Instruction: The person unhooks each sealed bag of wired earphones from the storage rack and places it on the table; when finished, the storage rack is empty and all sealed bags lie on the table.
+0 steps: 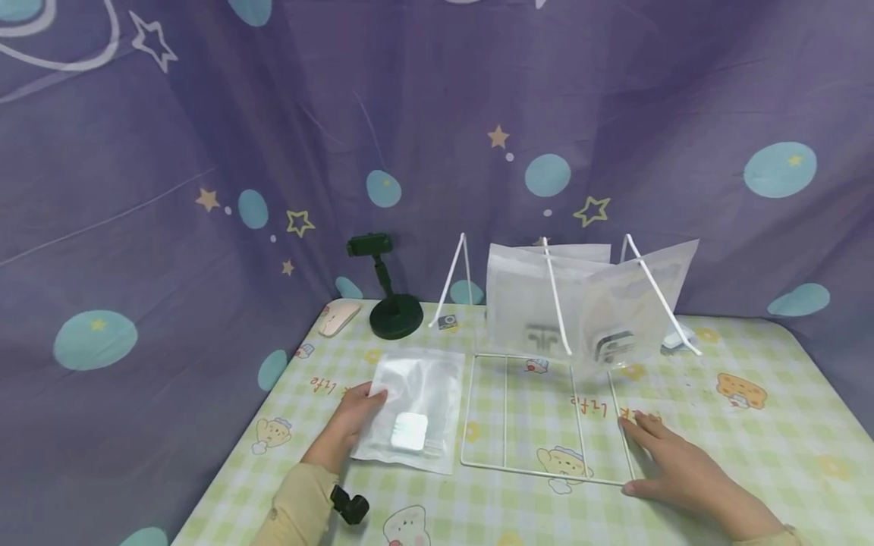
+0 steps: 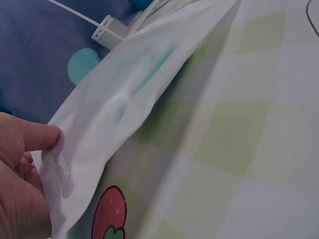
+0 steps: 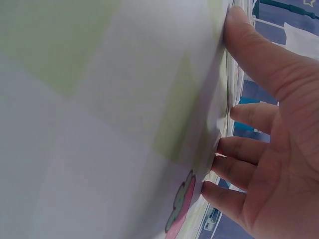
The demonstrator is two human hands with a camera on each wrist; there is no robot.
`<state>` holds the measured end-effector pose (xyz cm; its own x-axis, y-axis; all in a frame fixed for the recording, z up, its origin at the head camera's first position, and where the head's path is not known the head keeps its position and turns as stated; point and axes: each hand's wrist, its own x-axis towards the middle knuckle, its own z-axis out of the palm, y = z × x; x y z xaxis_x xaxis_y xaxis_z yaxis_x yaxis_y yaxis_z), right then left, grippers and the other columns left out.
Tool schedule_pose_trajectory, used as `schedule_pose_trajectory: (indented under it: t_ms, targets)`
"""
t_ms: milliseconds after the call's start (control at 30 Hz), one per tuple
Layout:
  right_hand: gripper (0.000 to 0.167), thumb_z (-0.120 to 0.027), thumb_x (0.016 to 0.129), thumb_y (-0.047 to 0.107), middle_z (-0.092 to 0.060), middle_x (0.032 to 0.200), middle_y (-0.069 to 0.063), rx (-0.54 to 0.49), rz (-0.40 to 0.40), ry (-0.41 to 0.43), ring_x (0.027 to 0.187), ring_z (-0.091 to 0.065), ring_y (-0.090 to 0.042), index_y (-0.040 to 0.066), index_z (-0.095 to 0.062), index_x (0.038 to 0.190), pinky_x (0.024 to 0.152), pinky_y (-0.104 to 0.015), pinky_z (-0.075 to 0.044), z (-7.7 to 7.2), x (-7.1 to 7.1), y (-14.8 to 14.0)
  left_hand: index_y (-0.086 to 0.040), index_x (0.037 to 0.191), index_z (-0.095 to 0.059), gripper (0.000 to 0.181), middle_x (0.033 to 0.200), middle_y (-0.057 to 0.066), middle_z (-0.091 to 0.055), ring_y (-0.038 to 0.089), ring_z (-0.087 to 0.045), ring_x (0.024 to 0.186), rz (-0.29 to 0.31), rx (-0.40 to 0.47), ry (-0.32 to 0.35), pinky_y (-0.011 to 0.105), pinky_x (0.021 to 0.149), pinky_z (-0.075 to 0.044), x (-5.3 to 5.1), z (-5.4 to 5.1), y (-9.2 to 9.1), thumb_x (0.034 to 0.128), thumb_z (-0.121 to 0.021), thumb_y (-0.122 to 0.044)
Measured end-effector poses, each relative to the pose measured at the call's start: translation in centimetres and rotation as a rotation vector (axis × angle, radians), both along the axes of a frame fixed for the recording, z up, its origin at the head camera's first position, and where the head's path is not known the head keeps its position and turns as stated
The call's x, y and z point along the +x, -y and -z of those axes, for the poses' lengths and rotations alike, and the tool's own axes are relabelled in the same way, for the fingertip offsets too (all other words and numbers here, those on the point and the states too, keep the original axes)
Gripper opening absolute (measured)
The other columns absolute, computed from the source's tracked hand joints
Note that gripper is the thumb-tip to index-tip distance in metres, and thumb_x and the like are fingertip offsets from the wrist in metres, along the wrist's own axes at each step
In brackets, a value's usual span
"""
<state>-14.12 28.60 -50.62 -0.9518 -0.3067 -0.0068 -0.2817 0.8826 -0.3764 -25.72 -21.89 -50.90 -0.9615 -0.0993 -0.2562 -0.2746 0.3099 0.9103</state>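
Note:
My left hand (image 1: 355, 415) pinches the left edge of a flat white pouch (image 1: 416, 379), thumb on top. In the left wrist view, the pouch (image 2: 119, 99) slants up off the cloth on its near side. To its right stands a white wire rack (image 1: 546, 473) with upright triangular dividers. Two or more similar white pouches (image 1: 522, 296) lean between those dividers; their overlap hides the exact number. My right hand (image 1: 686, 472) rests beside the rack's front right corner, fingers extended and thumb by the wire. The right wrist view shows its fingertips (image 3: 227, 196) down at the cloth.
A dark round-based stand (image 1: 396, 317) is at the back left, with a pale pink mouse-shaped object (image 1: 339, 317) beside it. A small pale blue-white object (image 1: 677, 337) lies behind the rack's right side. A purple curtain (image 1: 423, 114) hangs behind the checked tablecloth (image 1: 771, 447).

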Motion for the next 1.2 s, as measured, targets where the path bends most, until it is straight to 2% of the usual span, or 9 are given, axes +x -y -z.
schedule_pose_trajectory:
  t_ms: [233, 333, 467, 567, 767, 900, 1033, 1200]
  targets:
    - [0.101, -0.078, 0.064, 0.062, -0.038, 0.144, -0.033, 0.003, -0.004, 0.004, 0.127, -0.039, -0.055, 0.003, -0.049, 0.141, 0.093, -0.064, -0.041, 0.0, 0.0, 0.0, 0.008, 0.126, -0.058, 0.036, 0.114, 0.019, -0.064, 0.025, -0.061, 0.094, -0.015, -0.048, 0.035, 0.039, 0.081, -0.049, -0.2, 0.1, -0.7, 0.0966, -0.059, -0.013]
    - [0.101, -0.078, 0.064, 0.062, -0.038, 0.144, -0.033, -0.002, -0.006, 0.003, 0.127, -0.039, -0.056, 0.003, -0.049, 0.141, 0.092, -0.064, -0.041, 0.1, 0.0, -0.1, 0.009, 0.127, -0.057, 0.037, 0.120, 0.022, -0.061, 0.029, -0.059, 0.101, -0.018, -0.079, 0.029, 0.044, 0.087, -0.048, -0.2, 0.0, -0.8, 0.0954, -0.060, -0.011]
    - [0.101, -0.078, 0.065, 0.061, -0.038, 0.144, -0.033, -0.009, -0.009, 0.004, 0.127, -0.039, -0.056, 0.003, -0.049, 0.142, 0.093, -0.065, -0.041, 0.1, -0.1, 0.0, 0.009, 0.123, -0.059, 0.036, 0.120, 0.025, -0.061, 0.033, -0.060, 0.103, -0.033, -0.156, -0.009, 0.046, 0.089, -0.048, -0.2, -0.1, -0.4, 0.0919, -0.063, -0.009]
    - [0.101, -0.079, 0.064, 0.061, -0.039, 0.144, -0.033, -0.010, -0.012, -0.006, 0.126, -0.040, -0.056, 0.003, -0.049, 0.141, 0.092, -0.064, -0.041, 0.1, -0.1, 0.0, 0.008, 0.120, -0.061, 0.034, 0.114, 0.024, -0.064, 0.034, -0.062, 0.101, -0.042, -0.261, -0.054, 0.046, 0.088, -0.049, -0.1, -0.4, -0.3, 0.0899, -0.064, -0.007]
    - [0.101, -0.078, 0.064, 0.061, -0.040, 0.144, -0.033, -0.001, -0.012, -0.011, 0.126, -0.040, -0.055, 0.003, -0.049, 0.141, 0.091, -0.064, -0.042, 0.1, -0.1, 0.0, 0.000, 0.116, -0.066, 0.032, 0.102, 0.015, -0.068, 0.031, -0.063, 0.092, -0.012, -0.613, -0.151, 0.046, 0.081, -0.050, 0.4, -2.1, -0.4, 0.0894, -0.066, -0.016]
    - [0.101, -0.078, 0.064, 0.061, -0.039, 0.144, -0.032, 0.000, -0.006, -0.004, 0.127, -0.039, -0.055, 0.003, -0.049, 0.141, 0.092, -0.064, -0.041, 0.1, 0.0, 0.0, -0.001, 0.117, -0.066, 0.033, 0.109, 0.018, -0.067, 0.035, -0.063, 0.098, 0.030, -0.733, -0.241, 0.049, 0.083, -0.049, 0.6, -3.3, -1.1, 0.0894, -0.067, -0.019]
    - [0.101, -0.079, 0.064, 0.061, -0.040, 0.144, -0.032, -0.005, -0.004, -0.007, 0.127, -0.040, -0.055, 0.003, -0.049, 0.141, 0.092, -0.064, -0.041, 0.1, 0.0, 0.0, -0.003, 0.118, -0.066, 0.032, 0.116, 0.019, -0.063, 0.036, -0.063, 0.097, 0.072, -0.729, -0.343, 0.049, 0.080, -0.050, 0.7, -4.5, -2.5, 0.0897, -0.067, -0.018]
    - [0.101, -0.079, 0.064, 0.060, -0.040, 0.143, -0.033, -0.012, -0.005, -0.014, 0.126, -0.040, -0.056, 0.003, -0.050, 0.141, 0.092, -0.064, -0.042, 0.2, 0.1, 0.0, -0.006, 0.119, -0.067, 0.030, 0.121, 0.015, -0.061, 0.034, -0.064, 0.097, 0.139, -0.593, -0.474, 0.046, 0.079, -0.051, 0.9, -6.1, -5.2, 0.0899, -0.069, -0.014]
